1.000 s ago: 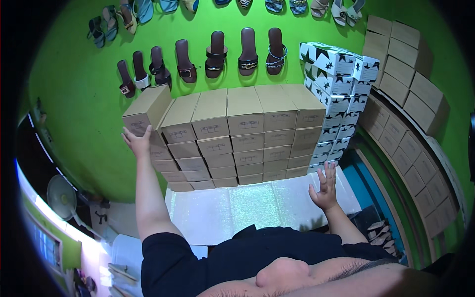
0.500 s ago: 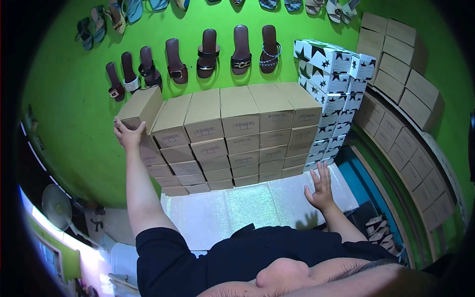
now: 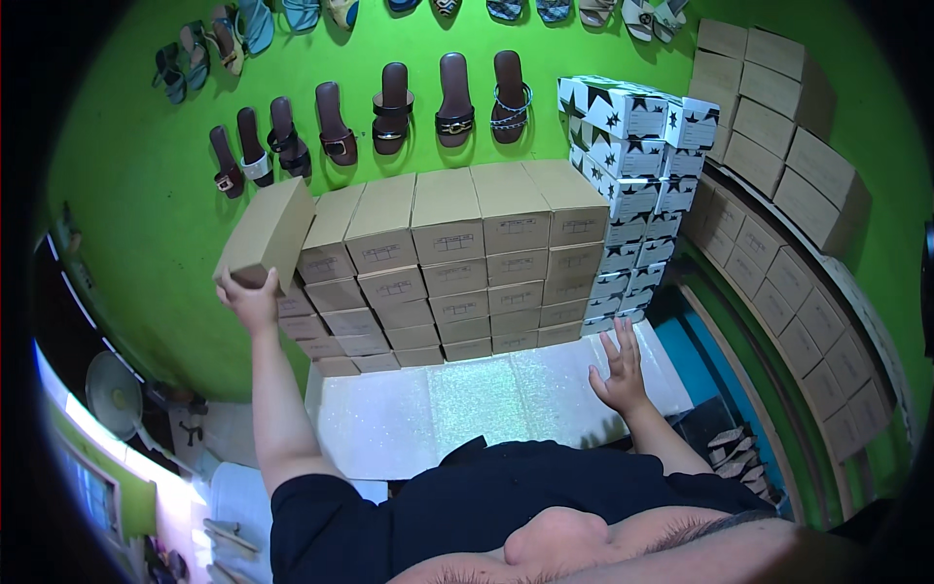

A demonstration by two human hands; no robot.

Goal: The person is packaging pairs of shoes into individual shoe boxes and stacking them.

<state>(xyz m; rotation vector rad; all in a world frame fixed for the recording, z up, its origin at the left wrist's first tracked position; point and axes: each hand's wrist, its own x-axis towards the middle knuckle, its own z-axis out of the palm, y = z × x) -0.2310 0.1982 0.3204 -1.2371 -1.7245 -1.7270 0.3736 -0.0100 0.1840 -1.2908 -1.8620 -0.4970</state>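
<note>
Head view: left hand point(image 3: 251, 300) grips the near end of a plain cardboard box point(image 3: 265, 234), tilted at the left end of the stack's point(image 3: 457, 263) top row, not yet seated. Five boxes already sit beside it. Right hand point(image 3: 619, 375) hovers empty, fingers spread.

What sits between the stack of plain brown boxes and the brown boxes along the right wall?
In the head view, a stack of white boxes with black stars stands between the brown stack and the wall boxes, touching the brown stack's right side.
</note>
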